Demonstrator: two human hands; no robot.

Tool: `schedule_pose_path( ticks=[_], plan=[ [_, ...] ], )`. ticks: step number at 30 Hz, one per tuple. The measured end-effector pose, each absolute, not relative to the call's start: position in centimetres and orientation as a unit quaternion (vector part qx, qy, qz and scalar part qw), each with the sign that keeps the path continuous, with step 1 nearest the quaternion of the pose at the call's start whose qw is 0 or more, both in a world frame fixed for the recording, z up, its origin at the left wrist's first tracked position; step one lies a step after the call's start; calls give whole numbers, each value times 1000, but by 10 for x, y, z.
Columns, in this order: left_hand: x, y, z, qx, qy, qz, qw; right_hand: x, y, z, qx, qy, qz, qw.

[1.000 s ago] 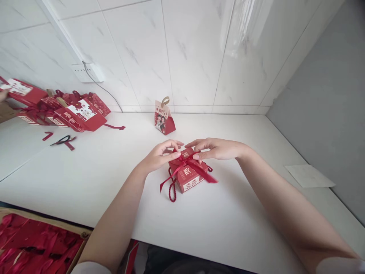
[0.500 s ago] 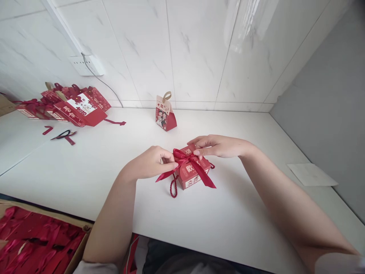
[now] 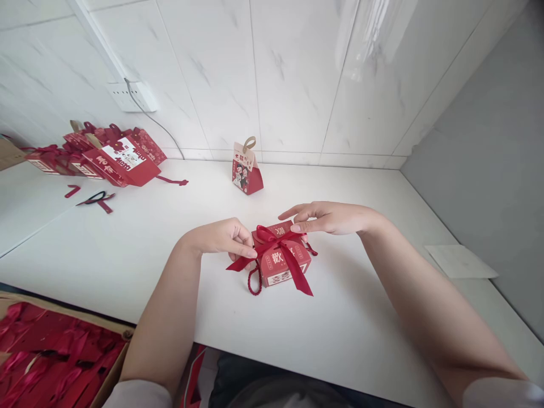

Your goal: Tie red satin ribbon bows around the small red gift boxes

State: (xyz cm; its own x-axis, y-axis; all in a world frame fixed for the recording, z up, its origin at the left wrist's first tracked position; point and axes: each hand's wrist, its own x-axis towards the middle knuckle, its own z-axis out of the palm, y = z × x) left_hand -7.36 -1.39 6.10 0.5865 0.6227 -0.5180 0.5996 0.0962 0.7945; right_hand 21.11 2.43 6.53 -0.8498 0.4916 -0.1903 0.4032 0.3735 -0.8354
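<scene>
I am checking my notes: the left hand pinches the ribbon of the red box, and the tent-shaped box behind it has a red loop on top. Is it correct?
Not quite: the head view shows the loop is tan, not red. The left hand pinches the ribbon of the red box, and the tent-shaped box is behind it.

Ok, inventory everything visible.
Gift box: one, red, centre
Satin ribbon: one, red, around box
Cord loop: one, red, beside box
Favour box: one, red, back
Boxes: several, red, left
Scissors: one, black, left
Ribbon scraps: two, red, left
Cartons: two, brown, left
Packages: many, red, nearer carton
Paper: one, white, right
Tabletop: one, white, centre
Socket: one, white, wall
Cable: one, grey, wall
Tiles: several, white, back
Panel: one, grey, right
Left hand: one, pinching ribbon
Right hand: one, at box
</scene>
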Motion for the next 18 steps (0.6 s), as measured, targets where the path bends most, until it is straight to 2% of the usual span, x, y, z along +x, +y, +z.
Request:
schedule_pose_path(
  ticks=[11,18],
  plan=[
    [-72,-8,48,683,420,26,597,208,25,60,-261,-807,525,63],
    [-69,-10,50,699,383,-8,604,210,27,61,-268,-824,497,49]
  ],
)
